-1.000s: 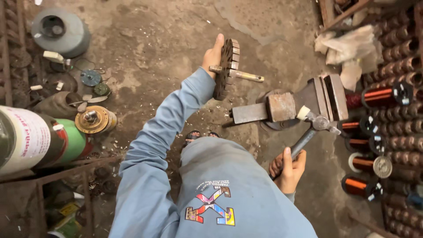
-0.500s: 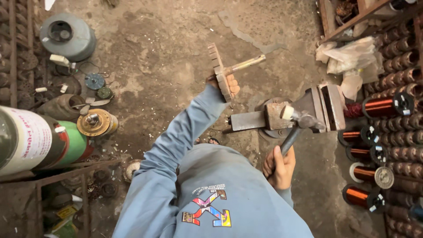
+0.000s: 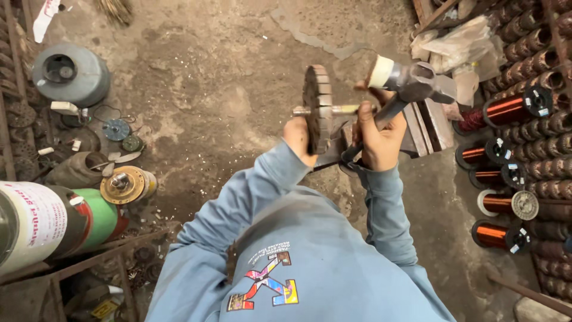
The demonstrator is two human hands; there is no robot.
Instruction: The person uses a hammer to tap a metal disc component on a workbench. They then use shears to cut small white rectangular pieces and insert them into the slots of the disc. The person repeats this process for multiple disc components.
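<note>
My left hand grips a rusty slotted rotor disc by its lower rim, held on edge in front of me. A thin shaft runs through the disc and points to the right. My right hand holds the handle of a hammer, whose steel head sits just past the shaft's right end, above a bench vise. Both sleeves are light blue.
Spools of copper wire are stacked along the right. A grey motor housing, small round parts and a brass-coloured cap lie on the dirt floor at left. Cylinders, one green, rest at lower left behind a metal frame.
My right hand has lifted the hammer from beside the vise up to the shaft's end. My left hand has drawn the rotor closer and turned the shaft level.
</note>
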